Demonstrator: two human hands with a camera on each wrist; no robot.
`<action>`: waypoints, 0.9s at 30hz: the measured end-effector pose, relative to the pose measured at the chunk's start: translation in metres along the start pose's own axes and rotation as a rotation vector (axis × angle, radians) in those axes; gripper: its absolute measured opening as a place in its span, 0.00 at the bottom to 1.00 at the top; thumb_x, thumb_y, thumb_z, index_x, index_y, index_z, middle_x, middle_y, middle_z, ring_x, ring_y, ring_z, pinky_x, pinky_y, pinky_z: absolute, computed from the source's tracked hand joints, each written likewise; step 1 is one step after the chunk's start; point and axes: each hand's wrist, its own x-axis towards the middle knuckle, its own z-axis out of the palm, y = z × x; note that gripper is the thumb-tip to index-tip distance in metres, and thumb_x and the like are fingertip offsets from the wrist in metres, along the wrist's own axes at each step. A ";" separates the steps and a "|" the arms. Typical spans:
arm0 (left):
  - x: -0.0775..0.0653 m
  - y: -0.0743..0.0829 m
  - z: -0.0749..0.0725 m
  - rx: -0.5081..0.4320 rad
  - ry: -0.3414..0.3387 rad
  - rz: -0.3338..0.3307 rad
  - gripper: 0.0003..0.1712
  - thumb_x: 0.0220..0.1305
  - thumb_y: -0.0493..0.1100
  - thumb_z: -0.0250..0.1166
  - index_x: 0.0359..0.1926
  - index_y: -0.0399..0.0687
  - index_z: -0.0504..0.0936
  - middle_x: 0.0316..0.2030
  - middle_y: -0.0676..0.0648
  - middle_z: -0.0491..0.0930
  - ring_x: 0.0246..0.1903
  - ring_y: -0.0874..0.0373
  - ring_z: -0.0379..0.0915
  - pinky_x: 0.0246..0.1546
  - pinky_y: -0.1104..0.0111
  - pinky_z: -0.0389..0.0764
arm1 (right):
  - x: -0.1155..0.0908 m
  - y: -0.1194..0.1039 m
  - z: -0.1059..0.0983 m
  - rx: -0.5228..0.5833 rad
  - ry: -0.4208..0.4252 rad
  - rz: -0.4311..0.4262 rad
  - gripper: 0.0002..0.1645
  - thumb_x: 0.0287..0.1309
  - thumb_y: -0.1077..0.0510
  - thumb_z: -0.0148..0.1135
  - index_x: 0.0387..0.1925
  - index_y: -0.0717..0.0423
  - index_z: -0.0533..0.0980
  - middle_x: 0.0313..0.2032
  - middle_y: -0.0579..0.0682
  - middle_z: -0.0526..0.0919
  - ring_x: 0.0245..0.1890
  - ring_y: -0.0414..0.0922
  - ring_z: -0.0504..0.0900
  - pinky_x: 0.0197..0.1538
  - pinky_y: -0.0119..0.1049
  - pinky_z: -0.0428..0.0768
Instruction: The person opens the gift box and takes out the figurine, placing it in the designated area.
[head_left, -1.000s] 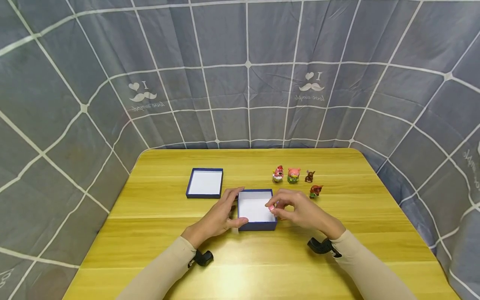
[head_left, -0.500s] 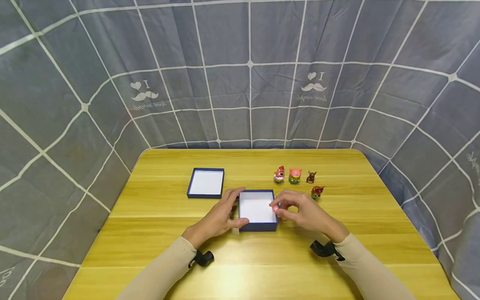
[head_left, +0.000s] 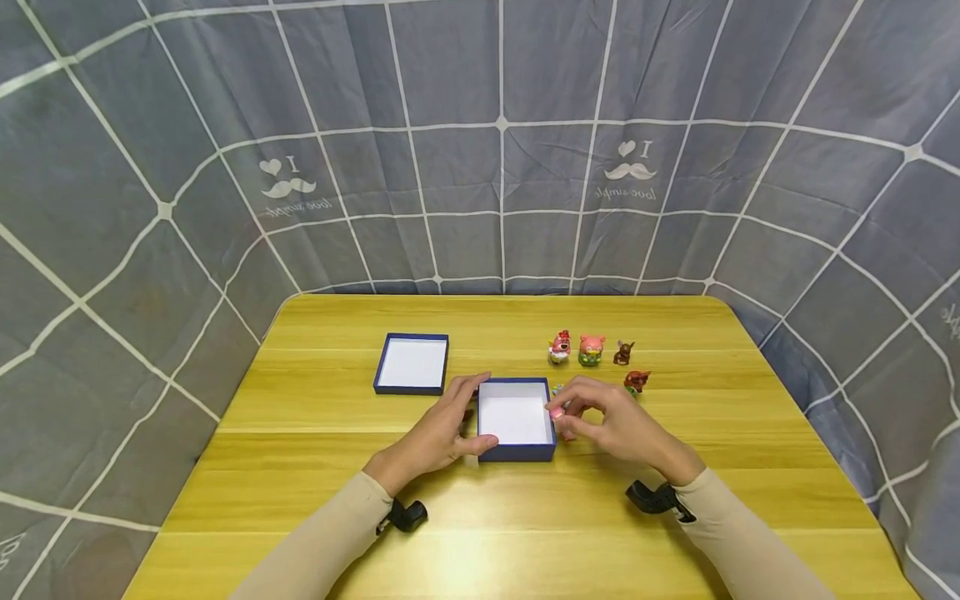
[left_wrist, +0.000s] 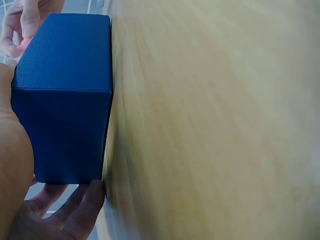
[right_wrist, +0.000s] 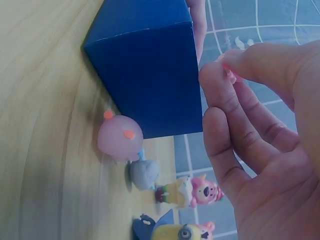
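Note:
A blue box with a white inside stands on the wooden table. My left hand grips its left side, thumb at the near corner and fingers at the far one. At the right wall's rim my right hand pinches a small pink figurine between thumb and fingertips, mostly covered by them. In the right wrist view, a round pale-pink figurine and a grey-blue one sit on the table beside the box, below my right hand.
A shallow blue lid, white inside, lies at back left. A red-topped figurine, a pink-and-green one, a small brown one and a reddish-brown one stand at back right. A grey gridded curtain surrounds the table.
My right hand has shifted a little to the right with the pink figurine, from above the box's inside to its right rim. My left hand stays on the box.

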 end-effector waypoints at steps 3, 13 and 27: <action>0.000 0.000 0.000 0.006 0.001 0.004 0.59 0.79 0.54 0.80 0.95 0.46 0.54 0.86 0.33 0.63 0.76 0.38 0.76 0.80 0.43 0.80 | -0.002 0.001 -0.001 0.002 0.006 0.001 0.12 0.76 0.64 0.79 0.56 0.51 0.91 0.51 0.41 0.93 0.42 0.35 0.91 0.55 0.36 0.92; 0.000 0.001 0.000 0.005 0.001 -0.005 0.59 0.79 0.55 0.80 0.95 0.47 0.54 0.87 0.33 0.63 0.80 0.37 0.74 0.83 0.41 0.77 | -0.010 0.009 -0.005 -0.022 0.031 -0.004 0.16 0.73 0.67 0.79 0.54 0.46 0.91 0.51 0.40 0.94 0.43 0.34 0.91 0.53 0.35 0.92; -0.001 0.000 0.001 0.022 0.001 0.014 0.59 0.79 0.55 0.79 0.95 0.47 0.54 0.86 0.33 0.63 0.78 0.37 0.76 0.82 0.42 0.79 | -0.023 0.027 -0.011 -0.069 0.062 0.004 0.18 0.67 0.72 0.81 0.50 0.48 0.90 0.47 0.42 0.95 0.41 0.32 0.88 0.49 0.33 0.92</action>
